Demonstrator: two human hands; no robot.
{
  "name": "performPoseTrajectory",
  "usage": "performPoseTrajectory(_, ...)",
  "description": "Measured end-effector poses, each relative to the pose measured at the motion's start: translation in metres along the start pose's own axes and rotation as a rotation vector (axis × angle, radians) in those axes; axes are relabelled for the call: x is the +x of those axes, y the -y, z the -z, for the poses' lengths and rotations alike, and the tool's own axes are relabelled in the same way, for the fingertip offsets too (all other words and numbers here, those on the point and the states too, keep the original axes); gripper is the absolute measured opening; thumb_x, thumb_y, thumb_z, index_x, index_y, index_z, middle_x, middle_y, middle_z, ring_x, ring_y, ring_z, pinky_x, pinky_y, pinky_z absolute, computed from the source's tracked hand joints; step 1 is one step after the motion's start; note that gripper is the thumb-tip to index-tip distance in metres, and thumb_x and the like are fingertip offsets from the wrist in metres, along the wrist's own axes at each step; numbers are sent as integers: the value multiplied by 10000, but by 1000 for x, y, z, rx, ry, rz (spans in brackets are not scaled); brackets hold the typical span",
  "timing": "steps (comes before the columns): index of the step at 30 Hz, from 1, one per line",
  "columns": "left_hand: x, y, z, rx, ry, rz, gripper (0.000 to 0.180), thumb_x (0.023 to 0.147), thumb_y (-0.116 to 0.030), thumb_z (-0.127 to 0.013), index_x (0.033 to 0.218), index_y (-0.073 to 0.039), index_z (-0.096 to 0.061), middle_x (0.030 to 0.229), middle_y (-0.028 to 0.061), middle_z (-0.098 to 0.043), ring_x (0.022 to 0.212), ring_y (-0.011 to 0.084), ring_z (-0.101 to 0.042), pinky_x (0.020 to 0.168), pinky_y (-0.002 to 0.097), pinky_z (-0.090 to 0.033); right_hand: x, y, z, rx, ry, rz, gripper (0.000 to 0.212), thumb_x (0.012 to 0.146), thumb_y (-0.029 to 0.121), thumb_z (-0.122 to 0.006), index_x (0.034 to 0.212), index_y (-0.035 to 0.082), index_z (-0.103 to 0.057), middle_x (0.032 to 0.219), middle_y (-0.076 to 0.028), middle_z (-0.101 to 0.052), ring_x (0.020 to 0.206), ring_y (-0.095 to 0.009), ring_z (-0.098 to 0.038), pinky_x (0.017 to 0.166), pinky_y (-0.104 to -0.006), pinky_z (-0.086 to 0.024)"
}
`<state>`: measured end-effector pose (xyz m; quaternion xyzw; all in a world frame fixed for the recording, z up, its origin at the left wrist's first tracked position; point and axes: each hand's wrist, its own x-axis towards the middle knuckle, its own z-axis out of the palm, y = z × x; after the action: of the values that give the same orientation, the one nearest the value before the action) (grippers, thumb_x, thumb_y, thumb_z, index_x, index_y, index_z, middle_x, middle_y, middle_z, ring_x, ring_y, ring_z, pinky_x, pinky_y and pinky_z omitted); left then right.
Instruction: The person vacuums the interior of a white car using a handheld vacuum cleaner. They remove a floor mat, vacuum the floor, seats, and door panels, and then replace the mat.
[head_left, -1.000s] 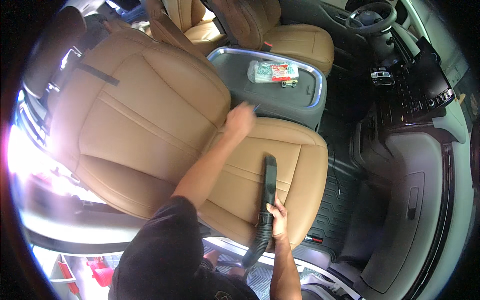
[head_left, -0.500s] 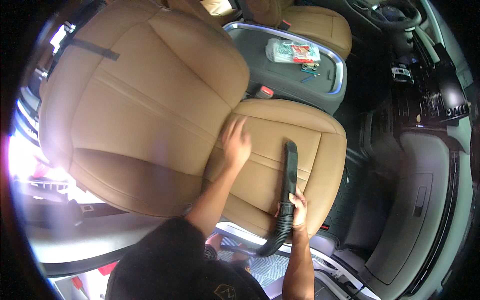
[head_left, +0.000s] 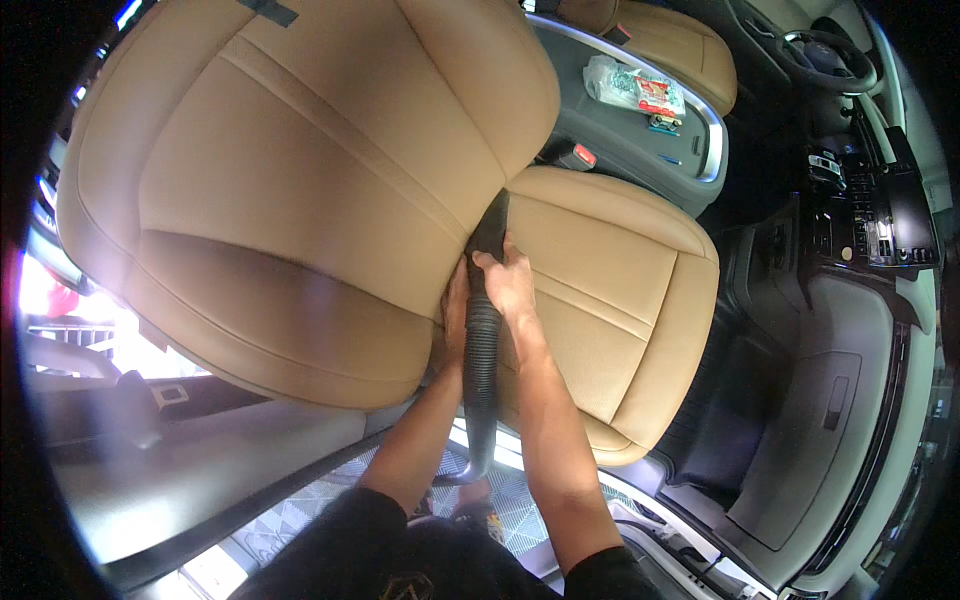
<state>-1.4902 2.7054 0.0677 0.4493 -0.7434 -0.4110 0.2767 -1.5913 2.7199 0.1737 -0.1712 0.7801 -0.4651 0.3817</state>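
A black vacuum crevice nozzle [head_left: 490,228] on a ribbed black hose [head_left: 481,345] lies along the crease between the tan leather backrest [head_left: 330,170] and the seat cushion [head_left: 600,285]. Its tip points into the crease toward the centre console. My right hand [head_left: 510,284] is wrapped round the nozzle where it meets the hose. Just left of the hose, my left hand [head_left: 455,305] lies stretched along the crease against the backrest. Its fingers are partly hidden beside the nozzle.
On the centre console [head_left: 572,130] lie a clear plastic packet [head_left: 632,86] with a red label and small blue items. A red seat-belt buckle [head_left: 583,155] stands beside the cushion. The dashboard and glovebox [head_left: 805,440] are at right, the door sill [head_left: 508,450] below.
My right hand has swung the nozzle left and away from me, from the middle of the cushion into the crease. My left hand has drawn back to beside the hose. The view has shifted.
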Motion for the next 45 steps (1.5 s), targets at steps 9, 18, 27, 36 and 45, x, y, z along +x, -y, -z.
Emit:
performPoseTrajectory(9, 0, 2, -3, 16, -71, 44, 577, 993, -54, -552, 1540, 22, -387, 1524, 318, -476, 1411, 491, -454, 1182, 535, -361, 12, -72, 38, 342, -304, -26, 370, 926, 215, -715, 1248, 37, -673, 895, -81, -683, 755, -181, -646, 669, -354, -538)
performPoseTrajectory(18, -2, 9, 15, 58, -168, -5, 522, 998, -40, -541, 1509, 7, -444, 1464, 307, -540, 1362, 487, -504, 1162, 522, -395, -38, -66, 68, 435, -115, -142, 695, 914, 257, -736, 1527, 16, -513, 1009, -89, -708, 797, -218, -674, 754, -351, -561)
performPoseTrajectory(27, -7, -17, -2, -354, -1, 125, 432, 1017, -52, -539, 1445, 11, -545, 1451, 265, -578, 1348, 449, -540, 1138, 495, -434, -89, -62, 40, 230, 105, -60, 840, 897, 307, -748, 1615, 47, -398, 1592, -201, -487, 1486, -272, -425, 1214, -339, -306)
performPoseTrajectory(36, -4, 17, 14, 109, -224, -107, 415, 1008, -58, -556, 1418, 2, -572, 1442, 261, -587, 1347, 444, -546, 1141, 497, -438, -178, -95, 80, 493, -60, -169, 818, 916, 163, -728, 1613, -37, -351, 1457, -168, -594, 1270, -241, -591, 1095, -333, -443)
performPoseTrajectory(45, 2, 22, 13, 15, -243, -125, 384, 1000, -33, -569, 1379, -14, -628, 1430, 243, -615, 1344, 400, -575, 1147, 451, -446, -154, -107, 100, 390, -33, -128, 769, 926, 221, -703, 1628, 130, -406, 914, -84, -666, 648, -164, -657, 526, -310, -535)
